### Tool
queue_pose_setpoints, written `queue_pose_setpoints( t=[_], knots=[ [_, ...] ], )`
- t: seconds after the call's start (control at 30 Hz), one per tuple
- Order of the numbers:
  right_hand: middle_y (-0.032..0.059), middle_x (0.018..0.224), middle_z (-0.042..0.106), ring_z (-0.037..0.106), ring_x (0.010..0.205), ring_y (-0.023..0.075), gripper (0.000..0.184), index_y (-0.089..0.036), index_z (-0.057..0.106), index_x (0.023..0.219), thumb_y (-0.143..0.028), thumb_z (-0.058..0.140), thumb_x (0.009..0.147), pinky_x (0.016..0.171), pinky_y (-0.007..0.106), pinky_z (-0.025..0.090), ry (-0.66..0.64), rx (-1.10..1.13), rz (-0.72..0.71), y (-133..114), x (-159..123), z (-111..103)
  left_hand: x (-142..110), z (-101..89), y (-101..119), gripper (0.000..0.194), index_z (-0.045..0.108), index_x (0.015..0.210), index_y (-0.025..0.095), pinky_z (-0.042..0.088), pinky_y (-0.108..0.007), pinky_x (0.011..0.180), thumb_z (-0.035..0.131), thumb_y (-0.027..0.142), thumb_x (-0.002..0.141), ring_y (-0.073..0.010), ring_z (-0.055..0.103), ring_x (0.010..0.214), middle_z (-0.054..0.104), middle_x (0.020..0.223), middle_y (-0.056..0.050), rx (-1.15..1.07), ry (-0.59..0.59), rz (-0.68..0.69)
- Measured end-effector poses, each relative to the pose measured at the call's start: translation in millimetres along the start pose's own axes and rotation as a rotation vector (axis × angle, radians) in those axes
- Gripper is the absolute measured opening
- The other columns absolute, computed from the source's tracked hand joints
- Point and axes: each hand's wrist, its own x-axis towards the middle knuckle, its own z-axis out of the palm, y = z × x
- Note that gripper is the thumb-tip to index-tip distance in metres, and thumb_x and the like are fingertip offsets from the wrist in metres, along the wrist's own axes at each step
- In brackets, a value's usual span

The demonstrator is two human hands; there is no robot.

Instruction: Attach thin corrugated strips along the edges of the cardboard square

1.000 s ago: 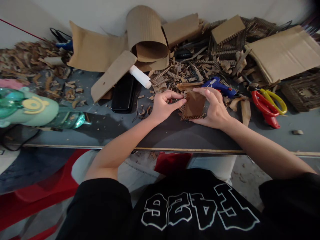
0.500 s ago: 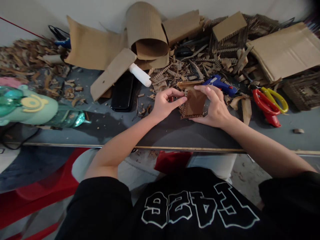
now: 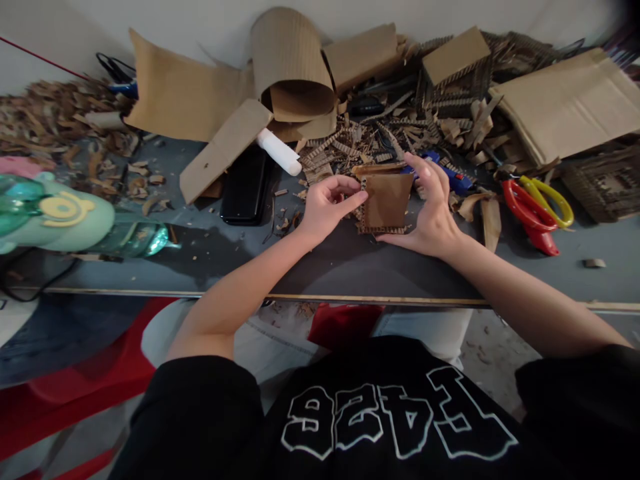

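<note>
A small brown cardboard box piece (image 3: 387, 200), with corrugated edges showing at its left side and bottom, is tilted up just above the grey table. My left hand (image 3: 327, 208) pinches its left edge between thumb and fingers. My right hand (image 3: 434, 210) spans the right side, its thumb along the bottom edge and its fingers stretched up by the top right corner. How firmly those fingers touch the piece cannot be made out. Behind the right fingers lies a blue glue gun (image 3: 457, 179), partly hidden.
Cardboard scraps (image 3: 350, 143) heap up behind the hands, with a curled cardboard tube (image 3: 287, 53). Left of the hands are a black phone-like slab (image 3: 244, 190), a white cylinder (image 3: 280, 152) and a green bottle (image 3: 80, 212). Red- and yellow-handled tools (image 3: 535, 207) lie right, near a flat cardboard sheet (image 3: 575, 100).
The cardboard piece has turned slightly, showing more of its flat face. My right index finger has moved from its top edge up to the right corner. My left hand keeps its pinch.
</note>
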Motion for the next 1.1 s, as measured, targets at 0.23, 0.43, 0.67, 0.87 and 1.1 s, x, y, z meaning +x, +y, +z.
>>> queue_pose_setpoints(
  t=[0.23, 0.43, 0.67, 0.87, 1.1],
  knots=[
    [0.0106, 0.112, 0.070, 0.070, 0.074, 0.0191, 0.076, -0.023, 0.040, 0.150, -0.066, 0.059, 0.090, 0.061, 0.032, 0.059, 0.015, 0.403, 0.431, -9.8, -2.2, 3.2, 3.2, 1.6, -4.9, 0.058, 0.068, 0.087, 0.021, 0.058, -0.028, 0.074, 0.082, 0.071, 0.061, -0.0145, 0.070, 0.081, 0.072, 0.086, -0.001, -0.129, 0.077, -0.049],
    [0.0001, 0.061, 0.062, 0.052, 0.041, 0.0094, 0.049, -0.017, 0.070, 0.086, -0.065, 0.061, 0.088, 0.036, 0.021, 0.044, 0.068, 0.546, 0.618, -17.6, 4.8, 3.2, 2.4, 1.5, -3.6, 0.053, 0.071, 0.087, 0.022, 0.057, -0.026, 0.069, 0.084, 0.067, 0.063, -0.0127, 0.069, 0.076, 0.072, 0.083, -0.001, -0.156, 0.029, -0.051],
    [0.0007, 0.063, 0.063, 0.055, 0.044, 0.0113, 0.041, -0.018, 0.068, 0.086, -0.059, 0.060, 0.091, 0.038, 0.023, 0.044, 0.064, 0.474, 0.588, -15.3, 0.7, 4.1, 3.5, 1.3, -7.1, 0.050, 0.073, 0.082, 0.022, 0.056, -0.026, 0.068, 0.084, 0.067, 0.063, -0.0124, 0.069, 0.076, 0.075, 0.083, 0.000, -0.148, 0.048, -0.046],
    [0.0022, 0.064, 0.062, 0.055, 0.051, 0.0127, 0.038, -0.019, 0.061, 0.076, -0.053, 0.057, 0.094, 0.046, 0.025, 0.041, 0.030, 0.287, 0.508, -14.7, -0.2, 1.9, 2.2, 0.2, -7.1, 0.050, 0.075, 0.083, 0.021, 0.057, -0.026, 0.070, 0.082, 0.067, 0.065, -0.0134, 0.071, 0.078, 0.076, 0.084, -0.001, -0.110, 0.050, -0.034],
    [0.0023, 0.061, 0.061, 0.055, 0.052, 0.0131, 0.036, -0.019, 0.057, 0.071, -0.048, 0.057, 0.093, 0.050, 0.026, 0.039, 0.020, 0.220, 0.473, -16.6, 2.4, -0.8, -0.2, -1.1, -6.6, 0.045, 0.076, 0.088, 0.020, 0.058, -0.026, 0.070, 0.078, 0.063, 0.074, -0.0147, 0.073, 0.081, 0.078, 0.087, -0.004, -0.044, 0.053, 0.028]
  ],
)
